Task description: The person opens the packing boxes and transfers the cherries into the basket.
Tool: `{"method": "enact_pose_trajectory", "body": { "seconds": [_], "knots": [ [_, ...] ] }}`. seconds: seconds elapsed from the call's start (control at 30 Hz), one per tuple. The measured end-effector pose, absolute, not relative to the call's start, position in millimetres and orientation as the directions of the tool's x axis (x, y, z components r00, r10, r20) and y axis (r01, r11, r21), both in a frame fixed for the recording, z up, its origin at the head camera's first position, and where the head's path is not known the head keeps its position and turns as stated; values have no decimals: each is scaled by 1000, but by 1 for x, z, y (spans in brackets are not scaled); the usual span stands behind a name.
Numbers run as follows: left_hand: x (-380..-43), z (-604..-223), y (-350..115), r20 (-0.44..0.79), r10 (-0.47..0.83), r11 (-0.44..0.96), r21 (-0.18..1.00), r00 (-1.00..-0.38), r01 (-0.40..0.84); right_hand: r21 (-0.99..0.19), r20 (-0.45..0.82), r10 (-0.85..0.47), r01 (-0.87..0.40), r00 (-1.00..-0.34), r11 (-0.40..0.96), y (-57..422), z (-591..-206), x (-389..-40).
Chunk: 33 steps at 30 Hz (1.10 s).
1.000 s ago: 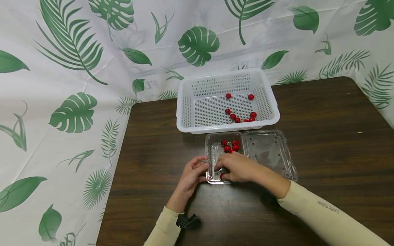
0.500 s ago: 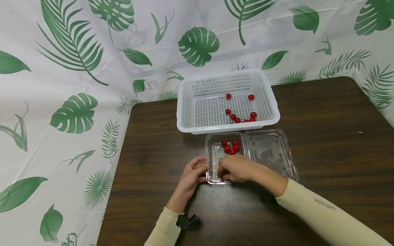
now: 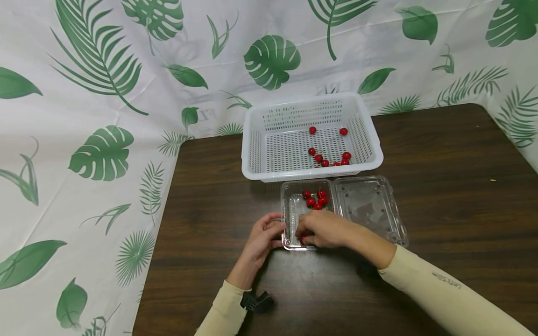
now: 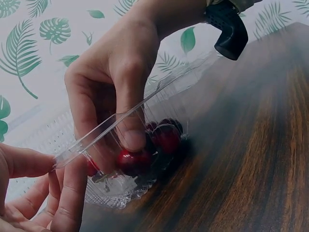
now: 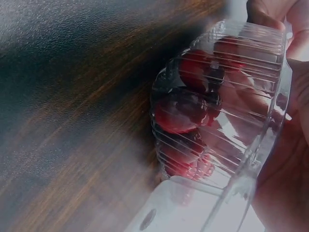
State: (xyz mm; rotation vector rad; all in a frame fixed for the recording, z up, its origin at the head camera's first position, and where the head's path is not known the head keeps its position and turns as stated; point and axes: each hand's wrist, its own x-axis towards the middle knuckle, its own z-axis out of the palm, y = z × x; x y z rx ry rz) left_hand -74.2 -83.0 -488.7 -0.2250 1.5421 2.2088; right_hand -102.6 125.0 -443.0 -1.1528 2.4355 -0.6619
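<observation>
One cherry (image 3: 303, 238) lies at the fingertips of the right hand (image 3: 324, 228), low in the near end of the clear box (image 3: 295, 211). The thumb and curled fingers pinch it; the left wrist view has the thumb tip right on top of the fruit. Five more cherries (image 3: 310, 202) sit together at the box's far end, just beyond the right knuckles. The left hand (image 3: 259, 238) pinches the box's left rim, thumb on the edge and fingers against the outer wall. One lid (image 3: 360, 197), joined to the box, lies open on the right side, partly behind the right forearm.

Just behind stands one white basket (image 3: 280, 144) with at least eight cherries (image 3: 318, 158), most of them in the near right part; its front wall may hide others. All this rests on one dark wooden table (image 3: 210, 210). Against a second ago, the fifth boxed cherry shows more fully beside the right hand; the left hand's grasp and the basket's visible count match.
</observation>
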Motion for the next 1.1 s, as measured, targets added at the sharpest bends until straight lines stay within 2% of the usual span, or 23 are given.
{"method": "enact_pose_trajectory", "body": {
  "seconds": [0.27,0.63,0.83,1.1],
  "knots": [
    [-75,-487,-83,-378,261,-275,853,-888,-444,-621,-31,-787,-605,-616,498,130,-438,-106],
    [-75,-487,-82,-368,255,-295,851,-894,-434,-629,50,-768,-618,-638,472,135,-422,-112],
    [-75,-487,-82,-366,252,-292,854,-896,-431,-644,133,-754,-634,-644,428,141,-410,-116],
    [-75,-487,-81,-372,251,-285,854,-894,-436,-654,268,-636,-621,-723,431,162,-387,-129]
  ]
}}
